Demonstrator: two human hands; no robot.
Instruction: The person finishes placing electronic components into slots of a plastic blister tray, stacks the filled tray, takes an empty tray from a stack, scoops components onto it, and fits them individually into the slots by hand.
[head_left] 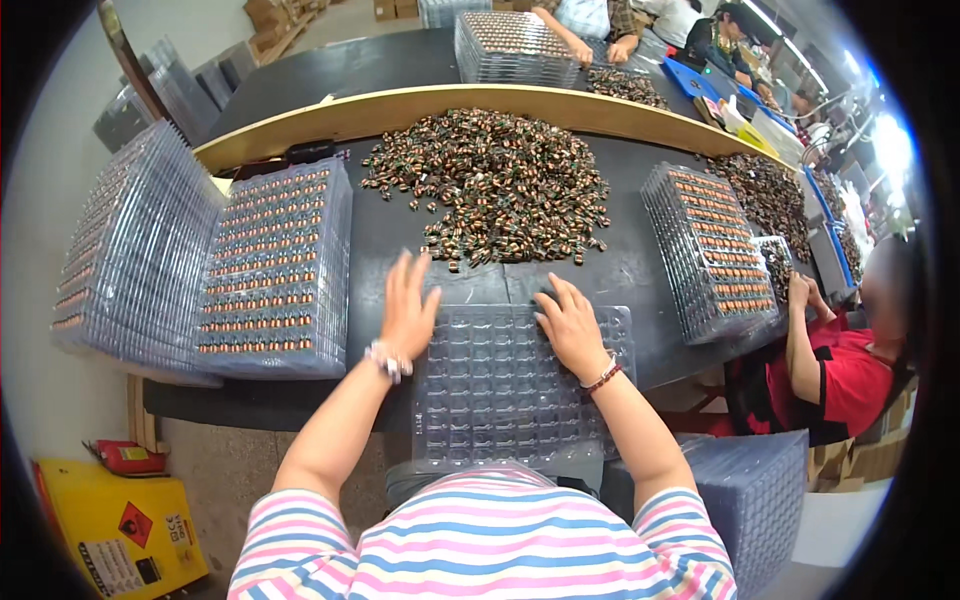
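A clear plastic tray with rows of square pockets lies in front of me, its near edge against my body. The pockets I can see hold nothing. At its far left corner is my left hand, open, fingers spread and pointing away from me. Over the far right part of the tray is my right hand, also open with its fingers apart. Neither hand holds anything. Just beyond my fingertips spreads a big heap of small copper-wound coils with dark bodies. Whether my fingers touch the tray I cannot tell.
Stacks of filled trays stand on my left, with a leaning stack beside them, and on my right. A wooden rail borders the black table. A co-worker in red sits at right. Stacked trays stand low right.
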